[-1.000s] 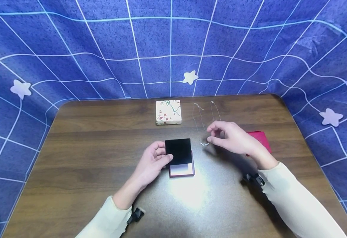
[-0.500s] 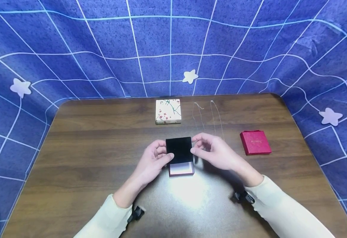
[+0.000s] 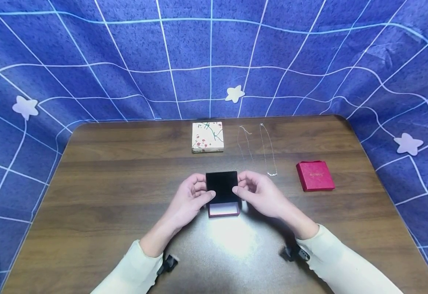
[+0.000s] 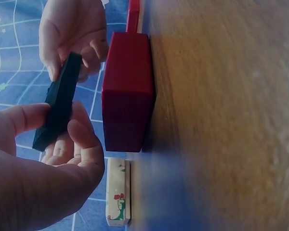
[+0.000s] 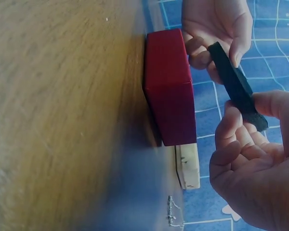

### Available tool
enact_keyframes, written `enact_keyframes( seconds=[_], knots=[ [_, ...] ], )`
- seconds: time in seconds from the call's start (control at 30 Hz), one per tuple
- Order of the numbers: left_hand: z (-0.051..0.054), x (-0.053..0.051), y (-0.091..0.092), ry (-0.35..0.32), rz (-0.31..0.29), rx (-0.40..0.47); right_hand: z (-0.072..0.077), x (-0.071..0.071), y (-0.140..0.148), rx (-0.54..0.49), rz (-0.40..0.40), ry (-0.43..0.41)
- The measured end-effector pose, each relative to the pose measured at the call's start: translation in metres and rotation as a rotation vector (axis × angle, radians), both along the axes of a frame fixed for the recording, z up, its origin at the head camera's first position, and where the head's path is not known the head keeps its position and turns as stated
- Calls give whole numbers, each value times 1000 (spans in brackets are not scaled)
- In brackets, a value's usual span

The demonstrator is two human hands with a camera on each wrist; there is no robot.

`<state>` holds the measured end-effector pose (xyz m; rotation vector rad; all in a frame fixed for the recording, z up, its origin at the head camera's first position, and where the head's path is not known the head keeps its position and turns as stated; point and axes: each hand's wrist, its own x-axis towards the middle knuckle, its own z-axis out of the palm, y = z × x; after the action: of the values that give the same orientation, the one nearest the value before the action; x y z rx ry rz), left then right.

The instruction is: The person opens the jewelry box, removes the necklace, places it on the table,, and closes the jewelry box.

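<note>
A black square foam insert [image 3: 221, 185] is held tilted above a small red box [image 3: 224, 215], whose pale inside shows at the near side in the head view. My left hand [image 3: 185, 204] pinches the insert's left edge between thumb and fingers. At the opposite edge my right hand [image 3: 263, 194] pinches it the same way. Both wrist views show the insert [image 4: 58, 103] apart from the red box [image 5: 169, 91], which stands on the table. Beyond my right hand lie two thin chain necklaces; the right necklace [image 3: 271, 174] shows its pendant, while the left necklace [image 3: 248, 147] is partly hidden.
Farther back on the wooden table [image 3: 125, 163] lies a cream box [image 3: 207, 136] with a floral pattern. A red lid [image 3: 315, 176] with gold lettering rests at the right. A blue gridded cloth [image 3: 184, 49] hangs behind the table.
My right hand has come left and nearer from beside the necklaces and now pinches the insert's right edge. The insert has shifted slightly right, with my left hand still on it.
</note>
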<state>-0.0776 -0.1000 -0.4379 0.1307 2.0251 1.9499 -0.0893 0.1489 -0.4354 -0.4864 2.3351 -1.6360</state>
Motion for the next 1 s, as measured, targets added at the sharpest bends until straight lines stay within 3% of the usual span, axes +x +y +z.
enact_keyframes(
  seconds=[0.23,0.53,0.87,1.0],
  knots=[
    [-1,1,-3,0,26,-35,1,3,3,20,-12,17],
    [-3,1,-10,135,7,-199,-1,7,12,27,-32,17],
    [-4,-1,-20,274,-169,-479,-1,10,17,56,-38,7],
    [-6,-1,-23,322,-235,-542,0,12,18,70,-52,-17]
  ],
)
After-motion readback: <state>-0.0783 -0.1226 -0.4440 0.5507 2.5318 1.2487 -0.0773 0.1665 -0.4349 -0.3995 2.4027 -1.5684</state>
